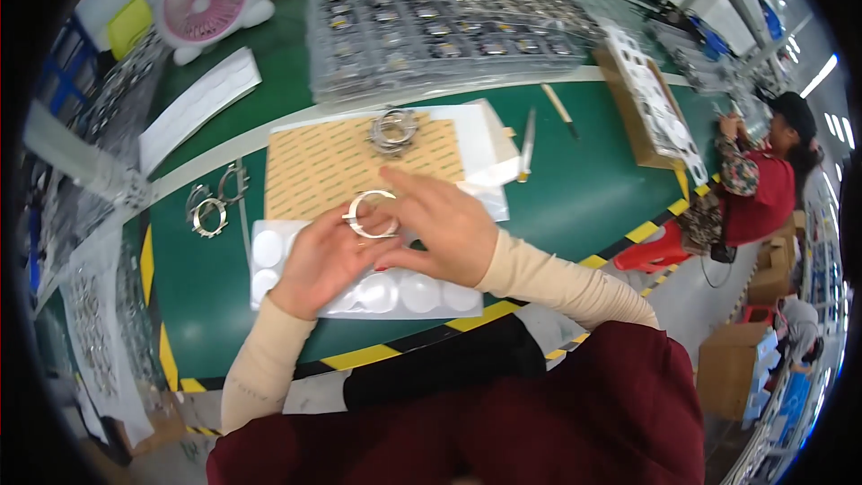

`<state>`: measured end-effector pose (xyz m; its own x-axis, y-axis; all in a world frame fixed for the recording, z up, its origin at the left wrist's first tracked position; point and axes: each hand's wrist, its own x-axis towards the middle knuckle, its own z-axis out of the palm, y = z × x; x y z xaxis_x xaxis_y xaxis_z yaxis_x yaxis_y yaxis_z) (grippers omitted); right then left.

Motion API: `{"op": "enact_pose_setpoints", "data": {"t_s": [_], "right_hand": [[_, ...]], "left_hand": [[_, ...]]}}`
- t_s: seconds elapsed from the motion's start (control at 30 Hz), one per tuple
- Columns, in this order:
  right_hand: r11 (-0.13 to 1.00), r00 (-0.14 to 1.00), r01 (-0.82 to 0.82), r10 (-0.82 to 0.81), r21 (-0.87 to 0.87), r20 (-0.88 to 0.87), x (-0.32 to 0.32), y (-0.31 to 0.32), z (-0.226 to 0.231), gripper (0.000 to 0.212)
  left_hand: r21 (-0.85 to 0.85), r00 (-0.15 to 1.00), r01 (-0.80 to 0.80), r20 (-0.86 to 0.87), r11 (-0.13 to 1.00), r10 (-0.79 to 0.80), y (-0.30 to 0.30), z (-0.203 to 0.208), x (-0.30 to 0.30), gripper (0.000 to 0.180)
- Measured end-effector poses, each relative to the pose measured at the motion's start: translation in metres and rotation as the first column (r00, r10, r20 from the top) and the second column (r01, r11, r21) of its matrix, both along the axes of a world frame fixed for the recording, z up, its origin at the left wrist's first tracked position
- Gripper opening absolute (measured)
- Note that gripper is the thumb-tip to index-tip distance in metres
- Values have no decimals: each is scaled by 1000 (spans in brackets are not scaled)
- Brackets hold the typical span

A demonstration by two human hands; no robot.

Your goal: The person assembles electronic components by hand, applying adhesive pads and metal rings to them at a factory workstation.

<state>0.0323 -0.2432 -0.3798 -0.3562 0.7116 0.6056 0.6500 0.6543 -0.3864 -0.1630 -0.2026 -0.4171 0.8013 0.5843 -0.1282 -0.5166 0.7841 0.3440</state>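
Observation:
A silvery ring-shaped watch case (351,217) is held up over the middle of the bench. My left hand (321,259) is closed on its left and lower side, palm turned up. From the right, my right hand (449,226) curls its fingers against the ring's other side and covers part of it; its thumb lies lower, near the left fingertips. Under both hands lies a white sheet of round white stickers (420,296). Beyond it, a tan printed backing sheet (301,166) carries more metal watch cases (393,132). Several loose watch cases (210,218) rest at the left.
Tweezers (527,145) and a thin pointed tool (560,110) lie to the right. Clear plastic trays (328,81) of watch parts stand at the back. A carton (648,130) is at the far right, a pink fan (203,0) far left. A co-worker (763,181) sits beyond the carton.

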Motion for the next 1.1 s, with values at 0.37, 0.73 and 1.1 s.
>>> {"op": "enact_pose_setpoints", "data": {"t_s": [0.37, 0.73, 1.1], "right_hand": [[920, 920, 391, -391, 0, 7, -10, 79, -4, 39], [951, 951, 296, -302, 95, 63, -20, 60, 0, 55], [685, 917, -70, 331, -725, 224, -70, 33, -2, 58]], "left_hand": [[32, 952, -268, -145, 963, 270, 7, 11, -9, 42], [660, 668, -36, -543, 750, 509, 7, 32, -56, 28], [708, -99, 601, -395, 371, 913, -81, 14, -64, 31]]}}
